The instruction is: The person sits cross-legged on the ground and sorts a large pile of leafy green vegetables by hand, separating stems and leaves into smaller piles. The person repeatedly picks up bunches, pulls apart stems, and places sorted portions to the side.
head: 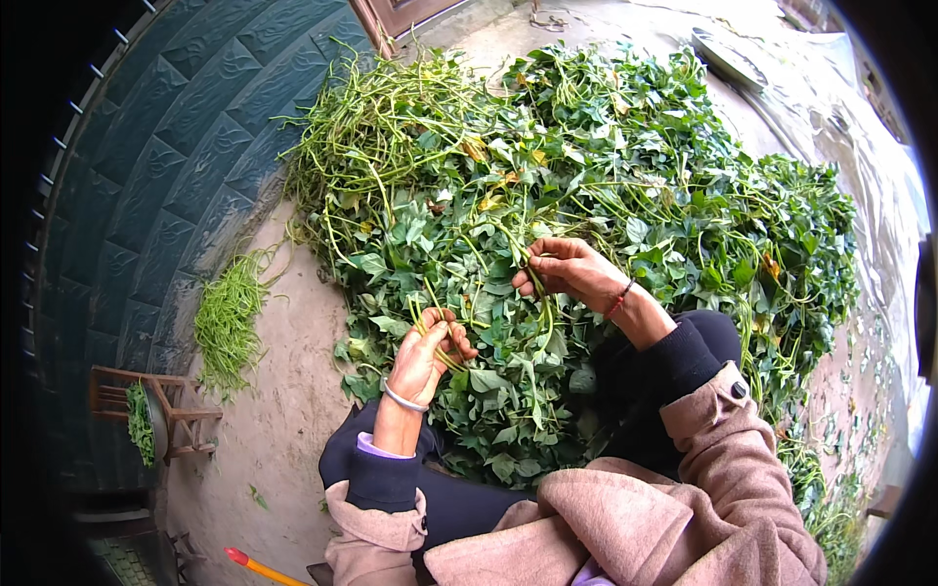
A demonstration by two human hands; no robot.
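Observation:
A large heap of leafy green vines (469, 220) lies on the ground before me. Low over its near part, my left hand (432, 348) is closed around a few thin green stems (421, 311), which stick up past the thumb. Farther right and a little higher, my right hand (564, 271) pinches a leafy vine stem (542, 293) between thumb and fingers; part of the vine hangs down below the fingers. The two hands are apart. Bare, stripped-looking stems (366, 132) are piled at the heap's far left.
A small bundle of green stems (231, 315) lies on the concrete floor (293, 439) at left, beside a tiled wall (146, 220). A wooden chair (183, 414) holds a bowl of greens (150, 425). Plastic sheeting (857, 146) lies at right, a round pan-like object (728, 60) near it.

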